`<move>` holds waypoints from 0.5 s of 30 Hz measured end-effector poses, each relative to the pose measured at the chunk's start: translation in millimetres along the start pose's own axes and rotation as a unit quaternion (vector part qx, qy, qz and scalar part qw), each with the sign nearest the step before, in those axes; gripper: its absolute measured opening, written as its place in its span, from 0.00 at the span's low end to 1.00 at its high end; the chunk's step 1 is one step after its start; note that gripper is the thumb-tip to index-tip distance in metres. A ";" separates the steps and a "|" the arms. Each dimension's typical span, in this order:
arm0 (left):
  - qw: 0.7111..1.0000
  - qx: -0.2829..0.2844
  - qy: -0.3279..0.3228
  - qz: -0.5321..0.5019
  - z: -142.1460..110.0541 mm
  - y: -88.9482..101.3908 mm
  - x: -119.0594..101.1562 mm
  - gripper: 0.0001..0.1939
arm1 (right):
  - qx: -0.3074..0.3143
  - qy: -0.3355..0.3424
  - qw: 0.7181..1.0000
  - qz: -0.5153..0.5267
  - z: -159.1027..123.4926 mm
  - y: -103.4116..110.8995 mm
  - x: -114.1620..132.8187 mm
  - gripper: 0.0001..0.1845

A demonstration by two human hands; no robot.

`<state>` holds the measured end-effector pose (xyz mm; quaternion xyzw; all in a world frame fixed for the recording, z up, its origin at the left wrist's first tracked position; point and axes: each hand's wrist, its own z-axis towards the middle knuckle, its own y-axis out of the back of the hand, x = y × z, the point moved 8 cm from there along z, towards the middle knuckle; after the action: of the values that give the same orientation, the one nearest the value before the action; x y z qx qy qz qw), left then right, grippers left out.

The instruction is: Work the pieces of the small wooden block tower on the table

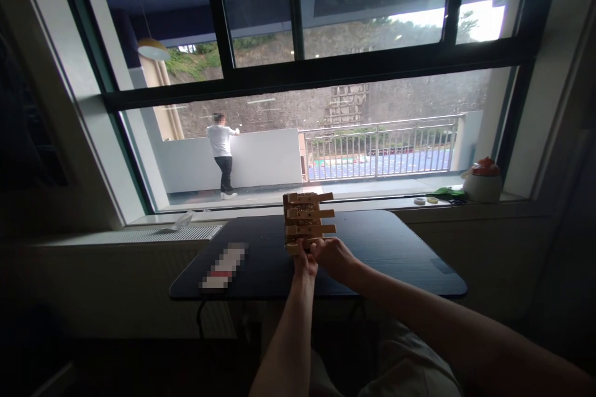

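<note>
The brown wooden piece [305,205] is in both hands, over the middle of the dark bench [386,260], with its upper end in line with the bench's far edge; whether its underside touches the bench I cannot tell. Pale wooden strips [326,213] lie across it one below another, their ends jutting out past its right side.

The left grip [305,262] is closed on the lower end of the piece from below, so that nearly all of the body extends beyond the fingers, away from the wearer. The right grip [336,255] comes in from the right, just beside the left one, its fingers closed at the lowest strip [322,240], near the corner of the piece. The three strips farther up are free of both hands. Some fingertips are hidden behind the hands.

To the left on the bench, well apart from both hands, lies a blurred oblong item [225,268], pale with a red band. A white pot [482,186] with an orange top stands on the windowsill [386,206].
</note>
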<state>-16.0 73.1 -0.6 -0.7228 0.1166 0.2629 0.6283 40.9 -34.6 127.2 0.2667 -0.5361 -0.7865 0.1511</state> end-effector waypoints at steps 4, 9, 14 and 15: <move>0.999 0.013 0.010 -0.034 1.0 -1.1 2.1 0.05 | 0.017 -0.144 0.986 0.085 -3.9 -13.3 -37.8 0.16; 0.999 0.007 0.009 -0.034 1.2 -1.6 1.2 0.06 | 0.036 -0.120 0.989 0.079 -2.6 -1.9 -42.9 0.14; 0.999 -0.010 0.015 -0.040 1.6 -0.4 2.2 0.05 | 0.011 0.015 1.000 -0.014 0.8 8.7 -7.7 0.15; 0.999 -0.010 0.017 -0.038 1.2 -0.6 2.3 0.05 | 0.010 0.019 1.000 -0.013 1.6 6.2 -5.2 0.15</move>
<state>-14.0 74.7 -1.5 -0.7371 0.0969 0.2274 0.6290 43.9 -33.0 134.7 0.2906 -0.5377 -0.7774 0.1484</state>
